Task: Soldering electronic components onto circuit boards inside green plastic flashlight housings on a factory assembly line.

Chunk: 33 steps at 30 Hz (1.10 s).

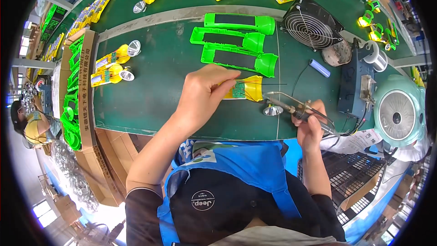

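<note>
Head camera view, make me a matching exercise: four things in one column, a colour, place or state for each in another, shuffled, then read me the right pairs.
Column one:
1. Right hand
2. Left hand
3. Square fan
4. Cylindrical battery by the fan

Column two:
A. Black, with a round guard of wire rings
B. Bluish purple, lying on the green tabletop
C. Gripping a soldering tool
D. Partly hiding a yellow housing that shows a green circuit board

Right pairs: 1-C, 2-D, 3-A, 4-B.
</note>
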### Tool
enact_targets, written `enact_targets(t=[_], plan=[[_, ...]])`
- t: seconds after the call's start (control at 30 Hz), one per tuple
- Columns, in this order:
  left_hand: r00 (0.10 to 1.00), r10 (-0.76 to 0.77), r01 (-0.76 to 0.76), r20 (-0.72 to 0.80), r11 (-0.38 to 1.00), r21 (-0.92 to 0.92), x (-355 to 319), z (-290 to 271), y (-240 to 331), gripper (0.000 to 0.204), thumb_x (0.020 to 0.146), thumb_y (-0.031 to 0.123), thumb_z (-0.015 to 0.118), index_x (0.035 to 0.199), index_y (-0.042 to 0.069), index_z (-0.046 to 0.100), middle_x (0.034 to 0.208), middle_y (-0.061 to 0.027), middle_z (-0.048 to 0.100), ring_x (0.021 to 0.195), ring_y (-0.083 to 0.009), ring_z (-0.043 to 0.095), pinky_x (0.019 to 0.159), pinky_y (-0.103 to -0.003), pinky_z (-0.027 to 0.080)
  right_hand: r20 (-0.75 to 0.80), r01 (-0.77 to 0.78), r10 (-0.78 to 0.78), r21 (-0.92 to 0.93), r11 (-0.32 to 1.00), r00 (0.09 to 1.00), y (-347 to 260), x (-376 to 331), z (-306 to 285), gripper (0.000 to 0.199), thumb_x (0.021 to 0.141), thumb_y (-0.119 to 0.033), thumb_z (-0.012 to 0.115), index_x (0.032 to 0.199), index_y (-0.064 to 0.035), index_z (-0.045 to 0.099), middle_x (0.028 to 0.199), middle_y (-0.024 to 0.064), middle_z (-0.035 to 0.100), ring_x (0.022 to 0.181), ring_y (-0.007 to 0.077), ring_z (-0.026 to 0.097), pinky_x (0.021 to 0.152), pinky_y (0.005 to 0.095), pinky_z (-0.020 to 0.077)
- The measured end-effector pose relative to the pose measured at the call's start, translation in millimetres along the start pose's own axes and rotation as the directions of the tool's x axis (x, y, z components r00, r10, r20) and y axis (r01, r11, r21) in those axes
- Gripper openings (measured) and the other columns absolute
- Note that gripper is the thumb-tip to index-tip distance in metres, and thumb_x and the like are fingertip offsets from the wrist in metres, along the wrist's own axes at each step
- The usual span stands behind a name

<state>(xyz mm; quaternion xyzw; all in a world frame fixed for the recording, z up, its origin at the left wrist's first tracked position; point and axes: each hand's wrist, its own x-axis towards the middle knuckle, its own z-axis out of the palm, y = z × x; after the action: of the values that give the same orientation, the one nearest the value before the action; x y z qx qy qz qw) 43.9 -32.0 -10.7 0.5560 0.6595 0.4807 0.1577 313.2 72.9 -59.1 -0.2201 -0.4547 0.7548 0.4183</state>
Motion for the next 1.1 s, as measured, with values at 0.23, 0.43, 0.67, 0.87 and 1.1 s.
enact_targets(t=[0.23,0.43,0.67,0.87,1.1], plan=[[0.963,-0.246,0.254,0.112,0.964,-0.072,1.2,-2.5,3.1,0.012,0.078,-0.005,0.069,0.089,0.000,0.065,0.089,-0.0083,0.062,0.061,-0.0133,0.051,0.055,-0.025,0.042,0.033,-0.085,0.105,-0.369,0.925,0.994,-9.6,13.8,28.4,0.021,0.088,-0.012,0.068,0.097,0.0008,0.055,0.089,0.0106,0.063,0.078,0.0145,0.065,0.073,0.0278,0.0527],[0.986,0.106,-0.130,0.132,0.974,0.188,-2.9,2.6,6.1,0.019,0.071,-0.008,0.067,0.084,0.001,0.056,0.096,-0.0112,0.059,0.074,-0.0295,0.060,0.061,-0.038,0.051,0.060,-0.007,0.035,-0.404,0.915,0.998,-5.6,17.3,31.4,0.018,0.086,-0.007,0.068,0.094,0.0017,0.054,0.084,0.0113,0.063,0.074,0.0140,0.064,0.067,0.0274,0.0528],[0.975,-0.072,0.001,0.210,0.948,0.319,6.5,4.6,13.6,0.016,0.072,-0.008,0.064,0.081,-0.001,0.053,0.091,-0.0109,0.055,0.072,-0.0297,0.061,0.061,-0.037,0.050,0.082,-0.020,0.064,-0.451,0.893,0.995,-9.2,23.1,36.7,0.019,0.086,-0.007,0.069,0.092,0.0021,0.053,0.081,0.0102,0.063,0.072,0.0128,0.063,0.065,0.0253,0.0514],[0.981,-0.040,-0.028,0.188,0.938,0.344,5.5,5.5,15.1,0.015,0.072,-0.008,0.063,0.080,-0.002,0.053,0.088,-0.0120,0.055,0.067,-0.0304,0.059,0.058,-0.038,0.048,0.116,-0.011,0.072,-0.462,0.887,0.991,-7.0,22.6,34.3,0.021,0.084,-0.006,0.071,0.093,0.0027,0.054,0.078,0.0083,0.063,0.071,0.0120,0.064,0.064,0.0238,0.0515],[0.978,-0.070,-0.012,0.195,0.921,0.390,5.1,8.2,16.0,0.013,0.074,-0.006,0.062,0.080,0.000,0.052,0.086,-0.0119,0.053,0.071,-0.0321,0.058,0.060,-0.040,0.048,0.188,0.098,0.000,-0.513,0.853,0.982,0.6,22.8,22.7,0.021,0.083,-0.007,0.072,0.092,0.0003,0.055,0.078,0.0058,0.062,0.068,0.0098,0.057,0.062,0.0228,0.0462]])
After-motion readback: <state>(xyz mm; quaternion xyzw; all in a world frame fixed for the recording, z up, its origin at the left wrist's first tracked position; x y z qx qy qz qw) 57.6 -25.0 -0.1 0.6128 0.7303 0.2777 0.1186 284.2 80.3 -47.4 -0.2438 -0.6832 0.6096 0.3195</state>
